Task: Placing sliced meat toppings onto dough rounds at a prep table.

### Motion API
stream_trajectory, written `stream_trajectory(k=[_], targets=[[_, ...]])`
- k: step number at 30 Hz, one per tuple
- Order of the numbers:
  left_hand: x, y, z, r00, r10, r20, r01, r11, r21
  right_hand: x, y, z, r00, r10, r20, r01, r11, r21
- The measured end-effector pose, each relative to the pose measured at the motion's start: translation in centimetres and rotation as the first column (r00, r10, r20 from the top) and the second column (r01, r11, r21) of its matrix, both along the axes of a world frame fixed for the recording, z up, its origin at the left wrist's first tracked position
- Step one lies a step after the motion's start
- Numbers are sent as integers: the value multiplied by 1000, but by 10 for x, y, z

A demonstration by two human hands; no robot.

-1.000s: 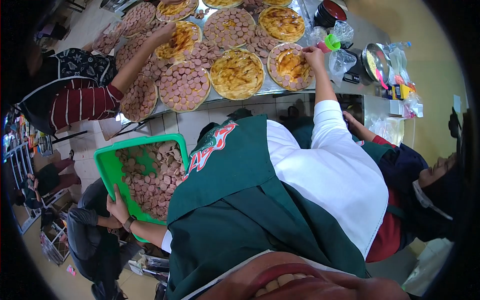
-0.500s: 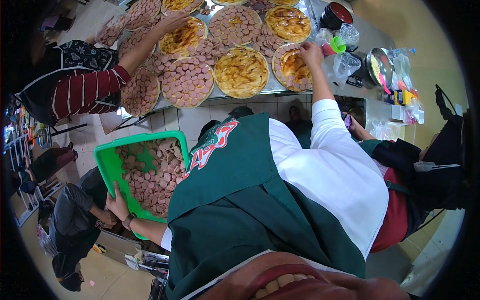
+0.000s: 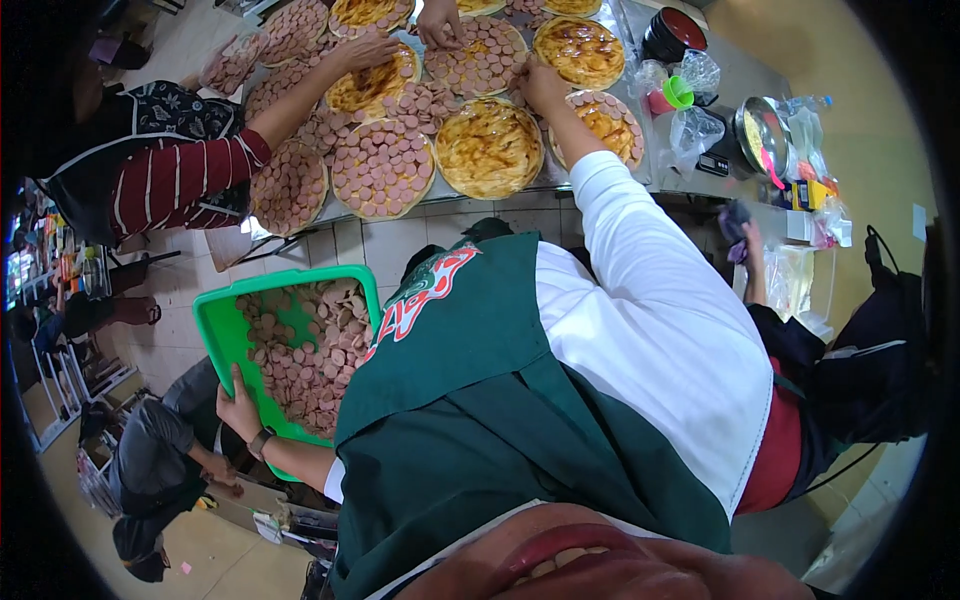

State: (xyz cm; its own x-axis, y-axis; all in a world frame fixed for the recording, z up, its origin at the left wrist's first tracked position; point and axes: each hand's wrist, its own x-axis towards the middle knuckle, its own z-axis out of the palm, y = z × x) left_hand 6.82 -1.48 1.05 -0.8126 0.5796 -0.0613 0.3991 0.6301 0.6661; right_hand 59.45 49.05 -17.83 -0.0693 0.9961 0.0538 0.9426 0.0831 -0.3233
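Note:
My left hand (image 3: 240,406) is closed on the left wall of a green plastic tub (image 3: 222,325), tilted against my body. Many sausage slices (image 3: 315,375) fill its lower side. My right hand (image 3: 543,86) reaches over the metal table with its fingers bent down at a loose pile of slices between the pizzas. What its fingertips hold is hidden. Just right of it lies a pizza base (image 3: 608,125) with slices along its rim and a bare sauced middle. A sauced base (image 3: 490,150) without slices sits nearer, beside a slice-covered pizza (image 3: 382,168).
A co-worker's striped sleeve (image 3: 185,185) and hand (image 3: 370,50) reach in from the left. Another person's hand (image 3: 440,22) works at the far side. A steel bowl (image 3: 752,135), a green cup (image 3: 678,92) and plastic bags (image 3: 693,132) stand on the right.
My right hand has moved left from the partly covered base to the loose slices. Another person's hand has come in at the far side. The left hand still holds the tub.

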Motion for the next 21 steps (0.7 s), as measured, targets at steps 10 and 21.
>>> stream_trajectory(k=[10, 21], targets=[[-18, -16, -11, 1000, -10, -5, 10, 1000, 1, 131, -34, 31, 264, -379, -887, 84, 925, -370], [-28, -8, -15, 999, -30, -33, 29, 999, -37, 205, -54, 8, 767, -475, -431, 387, 879, -279]])
